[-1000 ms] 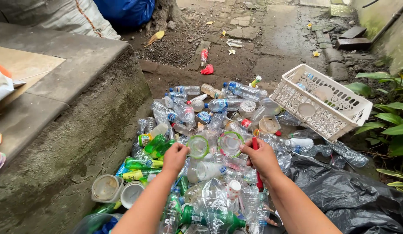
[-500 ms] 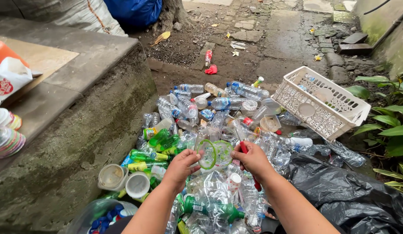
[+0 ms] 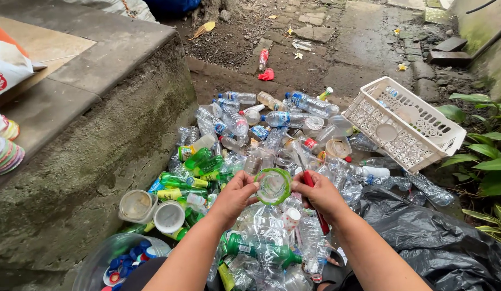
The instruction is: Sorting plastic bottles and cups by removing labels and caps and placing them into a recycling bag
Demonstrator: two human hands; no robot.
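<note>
My left hand (image 3: 235,196) and my right hand (image 3: 319,194) together hold a clear plastic cup with a green-printed rim (image 3: 272,186), its mouth turned toward me. The right hand also grips a red-handled cutter (image 3: 314,200), whose blade points up beside the cup. Both hands hover over a heap of empty plastic bottles (image 3: 261,134) on the ground, mostly clear ones, with several green bottles (image 3: 199,164) at the left.
A white plastic basket (image 3: 406,124) lies tipped at the right. Black plastic sheeting (image 3: 428,237) covers the ground below it. A concrete ledge (image 3: 94,108) rises on the left. Two plastic cups (image 3: 153,210) and a bowl of bottle caps (image 3: 121,264) sit at its foot.
The hands have drawn back toward me and lifted the green-rimmed cup off the heap. The view has shifted slightly left and closer.
</note>
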